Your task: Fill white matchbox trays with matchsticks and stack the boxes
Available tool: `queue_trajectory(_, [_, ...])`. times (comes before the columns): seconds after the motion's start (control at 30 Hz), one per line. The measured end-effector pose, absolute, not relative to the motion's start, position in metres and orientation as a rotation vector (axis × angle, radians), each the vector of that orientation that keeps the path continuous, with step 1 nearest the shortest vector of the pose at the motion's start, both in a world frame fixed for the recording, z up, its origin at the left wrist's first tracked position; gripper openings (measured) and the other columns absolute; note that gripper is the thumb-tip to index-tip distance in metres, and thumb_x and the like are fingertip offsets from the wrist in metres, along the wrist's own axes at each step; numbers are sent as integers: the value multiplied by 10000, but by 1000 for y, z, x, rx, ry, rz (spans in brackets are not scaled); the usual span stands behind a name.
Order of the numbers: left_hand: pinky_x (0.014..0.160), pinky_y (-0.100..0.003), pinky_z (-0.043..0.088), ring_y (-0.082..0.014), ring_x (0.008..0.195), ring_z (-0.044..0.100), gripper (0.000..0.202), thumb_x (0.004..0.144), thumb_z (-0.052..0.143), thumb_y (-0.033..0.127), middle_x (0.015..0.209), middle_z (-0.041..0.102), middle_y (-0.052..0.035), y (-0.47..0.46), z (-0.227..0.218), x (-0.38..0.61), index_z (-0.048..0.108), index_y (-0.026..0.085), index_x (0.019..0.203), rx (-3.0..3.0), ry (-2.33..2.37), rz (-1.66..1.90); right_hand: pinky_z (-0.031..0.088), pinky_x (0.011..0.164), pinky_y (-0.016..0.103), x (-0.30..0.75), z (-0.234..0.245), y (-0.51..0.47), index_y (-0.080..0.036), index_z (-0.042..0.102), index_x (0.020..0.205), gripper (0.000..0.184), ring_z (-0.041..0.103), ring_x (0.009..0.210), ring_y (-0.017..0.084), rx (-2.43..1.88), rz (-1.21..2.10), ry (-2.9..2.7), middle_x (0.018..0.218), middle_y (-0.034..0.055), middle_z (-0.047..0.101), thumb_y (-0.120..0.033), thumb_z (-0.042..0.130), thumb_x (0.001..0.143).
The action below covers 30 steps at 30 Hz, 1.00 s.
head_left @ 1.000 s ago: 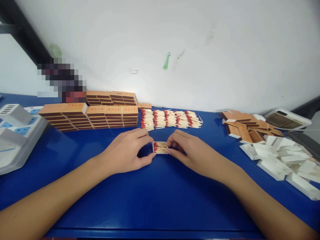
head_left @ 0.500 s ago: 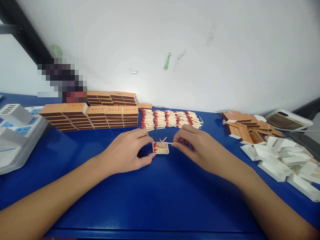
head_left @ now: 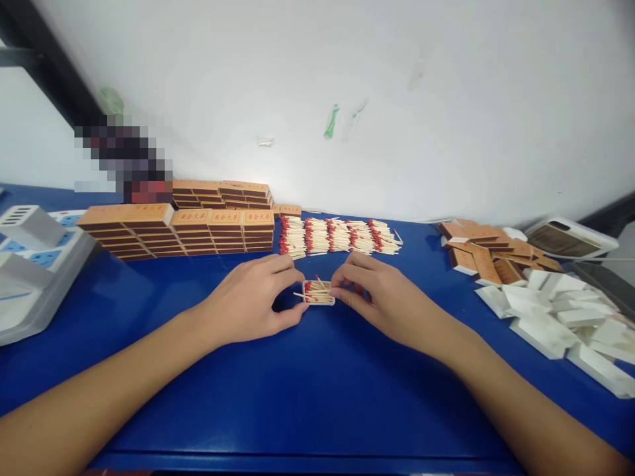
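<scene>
A small white matchbox tray (head_left: 318, 293) full of red-tipped matches sits on the blue table (head_left: 297, 383) between my hands. My left hand (head_left: 248, 297) pinches the tray's left end between thumb and forefinger. My right hand (head_left: 370, 287) has its fingertips closed at the tray's right end, pressing on the matches. One or two matches lie crooked on top, and one sticks out past the left edge.
Rows of loose matches (head_left: 340, 237) lie behind the tray. Stacked orange matchboxes (head_left: 178, 228) stand at the back left, with a white power strip (head_left: 34, 264) at far left. Orange sleeves (head_left: 489, 254) and white empty trays (head_left: 560, 311) are heaped at right.
My right hand drew back a little with a match raised over the tray, then came back to the tray's right end. The matches now lie more crooked; my left hand stayed put.
</scene>
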<state>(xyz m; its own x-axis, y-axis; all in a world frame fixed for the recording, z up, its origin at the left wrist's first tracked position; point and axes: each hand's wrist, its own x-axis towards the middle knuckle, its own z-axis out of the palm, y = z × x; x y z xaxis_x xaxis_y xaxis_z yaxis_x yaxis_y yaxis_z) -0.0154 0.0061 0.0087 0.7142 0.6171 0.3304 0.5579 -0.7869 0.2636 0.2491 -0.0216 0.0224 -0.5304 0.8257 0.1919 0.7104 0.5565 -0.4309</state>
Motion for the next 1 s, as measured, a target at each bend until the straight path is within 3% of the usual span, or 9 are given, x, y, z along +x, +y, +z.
queue_trajectory(0.17, [749,-330,530,-201,907,681,267,971,661,365,1016,683,-44,7,8,-15,736,180,1149,2781,940,616,469,734,311,244,19,-22,-209,660,1036,13,613,823,170,-1266,386,-2377,1041,43,636,-211,648,1032])
queue_trajectory(0.37, [735,-330,523,-197,892,672,251,969,666,359,990,672,-35,6,9,-15,736,183,1133,2789,943,626,465,727,316,243,22,-24,-198,676,1006,68,615,803,178,-1267,261,-2384,1008,54,635,-223,625,1044])
queue_trajectory(0.57, [744,-328,520,-197,900,665,261,976,651,367,998,664,-38,5,9,-13,723,177,1138,2785,920,632,458,699,283,233,22,-27,-200,701,1036,64,605,798,154,-1114,385,-2312,956,32,624,-218,640,1041])
queue_trajectory(0.77, [756,-349,512,-207,871,633,155,927,636,293,929,629,-41,0,11,-10,693,158,977,2823,881,650,465,700,281,218,21,-35,-190,701,1123,118,580,788,142,-1043,502,-2339,983,35,596,-258,667,1033])
queue_trajectory(1.0, [731,-331,498,-189,829,617,137,927,655,312,895,626,-26,-2,10,-6,693,181,935,2779,885,626,466,692,284,214,17,-32,-186,690,945,119,585,788,145,-1060,518,-2348,970,43,619,-197,619,1040])
